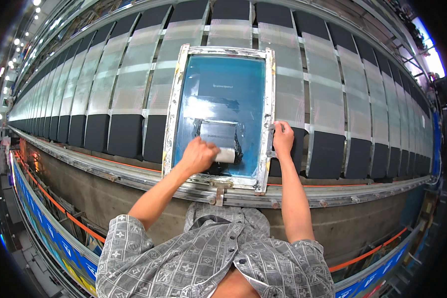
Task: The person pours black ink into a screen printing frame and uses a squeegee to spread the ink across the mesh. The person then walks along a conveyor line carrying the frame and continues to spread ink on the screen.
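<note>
Gripping a squeegee (218, 144): left hand (197, 155), fingers curled together over the near end of the tool, knuckles up, back of the hand toward the camera. Left forearm bare, running up from the lower left, elbow bent, sleeve ending near the elbow.

Squeegee: pale broad blade, lying across the lower middle of the mesh inside the printing screen (223, 87); a smear of dark ink just around it.

Printing screen: blue-green mesh in a worn metal frame (171, 124), lying flat on the long print table (333, 114), its near edge close to the table's metal rail (134, 175).

Right hand (282, 138): set on the right side bar of the frame, at the lower half; fingers closed together around the bar, thumb side toward the mesh. Right forearm straight, rising almost vertically from the lower centre, wrist slightly bent inward.

Print table: a long curved run of panels, each with a black cloth piece (125, 135) at the near end and a pale shiny strip above; same layout to left and right of the screen.

Shirt (184, 263): grey, patterned, short-sleeved, buttoned, filling the lower edge.

Below the rail: a concrete-coloured wall, an orange line (79, 223) and a blue strip (49, 231) running along the lower left.
</note>
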Demonstrator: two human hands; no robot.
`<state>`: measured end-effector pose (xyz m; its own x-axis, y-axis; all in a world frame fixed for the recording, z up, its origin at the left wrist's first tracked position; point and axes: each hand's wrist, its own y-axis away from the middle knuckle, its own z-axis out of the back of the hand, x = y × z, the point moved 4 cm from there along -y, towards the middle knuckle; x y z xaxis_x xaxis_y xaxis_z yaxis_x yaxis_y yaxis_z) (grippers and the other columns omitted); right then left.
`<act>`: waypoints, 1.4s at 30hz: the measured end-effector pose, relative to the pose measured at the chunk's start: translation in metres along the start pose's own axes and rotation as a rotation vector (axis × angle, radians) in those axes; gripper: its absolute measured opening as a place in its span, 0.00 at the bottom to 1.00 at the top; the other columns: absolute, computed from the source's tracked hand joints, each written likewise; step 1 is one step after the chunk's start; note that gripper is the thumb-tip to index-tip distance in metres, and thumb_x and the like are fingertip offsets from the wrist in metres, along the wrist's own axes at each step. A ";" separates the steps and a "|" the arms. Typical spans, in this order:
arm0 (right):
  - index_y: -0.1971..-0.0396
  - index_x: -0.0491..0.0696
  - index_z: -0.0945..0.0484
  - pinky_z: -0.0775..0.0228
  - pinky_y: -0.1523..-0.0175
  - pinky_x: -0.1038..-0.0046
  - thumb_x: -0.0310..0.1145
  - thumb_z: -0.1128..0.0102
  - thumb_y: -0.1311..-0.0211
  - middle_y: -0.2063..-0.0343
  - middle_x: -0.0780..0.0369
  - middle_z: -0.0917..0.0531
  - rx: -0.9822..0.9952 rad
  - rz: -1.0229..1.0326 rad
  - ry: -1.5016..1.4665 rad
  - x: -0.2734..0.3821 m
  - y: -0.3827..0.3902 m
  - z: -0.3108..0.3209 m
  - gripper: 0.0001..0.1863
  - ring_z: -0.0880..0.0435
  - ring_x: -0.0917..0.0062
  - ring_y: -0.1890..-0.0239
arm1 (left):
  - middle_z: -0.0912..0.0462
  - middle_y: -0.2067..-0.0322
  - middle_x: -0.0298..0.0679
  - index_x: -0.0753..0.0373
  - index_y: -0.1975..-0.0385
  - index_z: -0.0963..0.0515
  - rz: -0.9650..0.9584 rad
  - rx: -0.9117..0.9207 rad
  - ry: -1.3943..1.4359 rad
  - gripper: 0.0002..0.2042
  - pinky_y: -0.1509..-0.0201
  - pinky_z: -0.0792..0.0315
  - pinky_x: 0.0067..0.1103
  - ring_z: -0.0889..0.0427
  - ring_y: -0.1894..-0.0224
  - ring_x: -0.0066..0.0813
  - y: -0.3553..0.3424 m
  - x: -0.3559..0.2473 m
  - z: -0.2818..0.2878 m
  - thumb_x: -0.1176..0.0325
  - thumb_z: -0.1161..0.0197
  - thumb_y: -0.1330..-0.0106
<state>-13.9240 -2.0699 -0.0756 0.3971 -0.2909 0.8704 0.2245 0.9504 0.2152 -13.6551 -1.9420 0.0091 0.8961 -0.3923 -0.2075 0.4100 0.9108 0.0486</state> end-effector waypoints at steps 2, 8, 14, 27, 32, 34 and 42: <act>0.62 0.44 0.18 0.27 0.56 0.65 0.43 0.41 0.36 0.71 0.53 0.15 0.008 -0.016 -0.001 -0.001 0.000 -0.002 0.16 0.15 0.61 0.64 | 0.14 0.67 0.33 0.52 0.64 0.15 0.008 0.057 -0.006 0.15 0.59 0.30 0.30 0.17 0.68 0.34 0.014 -0.013 0.000 0.71 0.32 0.55; 0.62 0.45 0.17 0.27 0.56 0.64 0.44 0.41 0.36 0.69 0.52 0.15 -0.037 0.048 0.026 0.006 0.000 0.003 0.16 0.15 0.59 0.63 | 0.15 0.72 0.35 0.50 0.67 0.15 0.034 0.093 0.003 0.12 0.58 0.27 0.34 0.16 0.68 0.37 -0.029 0.021 0.020 0.68 0.31 0.54; 0.62 0.44 0.18 0.27 0.57 0.64 0.44 0.41 0.36 0.71 0.52 0.15 0.034 -0.015 -0.024 -0.002 -0.006 -0.004 0.16 0.15 0.60 0.65 | 0.14 0.67 0.35 0.53 0.64 0.15 0.073 -0.017 0.078 0.15 0.54 0.29 0.34 0.17 0.63 0.39 -0.060 0.044 0.027 0.72 0.31 0.55; 0.62 0.43 0.18 0.27 0.53 0.65 0.40 0.41 0.35 0.67 0.53 0.14 0.004 0.097 -0.097 0.048 0.048 -0.088 0.14 0.15 0.63 0.61 | 0.17 0.58 0.31 0.57 0.56 0.18 0.126 -0.159 -0.023 0.23 0.57 0.33 0.29 0.22 0.62 0.32 0.113 0.050 0.032 0.77 0.35 0.57; 0.61 0.45 0.18 0.27 0.57 0.66 0.41 0.41 0.34 0.72 0.53 0.15 0.018 0.061 -0.140 0.076 0.082 -0.153 0.14 0.14 0.63 0.65 | 0.17 0.63 0.32 0.56 0.60 0.18 0.140 -0.109 0.006 0.18 0.59 0.32 0.30 0.22 0.64 0.33 0.148 0.113 0.049 0.76 0.36 0.55; 0.61 0.45 0.18 0.27 0.57 0.66 0.42 0.40 0.35 0.71 0.53 0.15 0.009 0.059 -0.089 0.080 0.090 -0.160 0.15 0.14 0.63 0.64 | 0.17 0.64 0.32 0.56 0.62 0.17 0.157 -0.142 0.015 0.17 0.59 0.31 0.30 0.21 0.66 0.33 0.159 0.116 0.044 0.77 0.36 0.54; 0.60 0.45 0.18 0.26 0.55 0.62 0.43 0.41 0.35 0.68 0.51 0.14 -0.043 0.050 0.078 0.080 0.085 -0.161 0.16 0.15 0.56 0.61 | 0.14 0.66 0.34 0.53 0.66 0.15 0.055 -0.010 0.053 0.15 0.60 0.26 0.33 0.17 0.66 0.40 0.100 0.171 0.061 0.71 0.28 0.58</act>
<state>-13.7301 -2.0299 -0.0591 0.4762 -0.2529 0.8422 0.2406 0.9587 0.1518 -13.4505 -1.9254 0.0384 0.9070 -0.3345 -0.2559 0.3584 0.9321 0.0518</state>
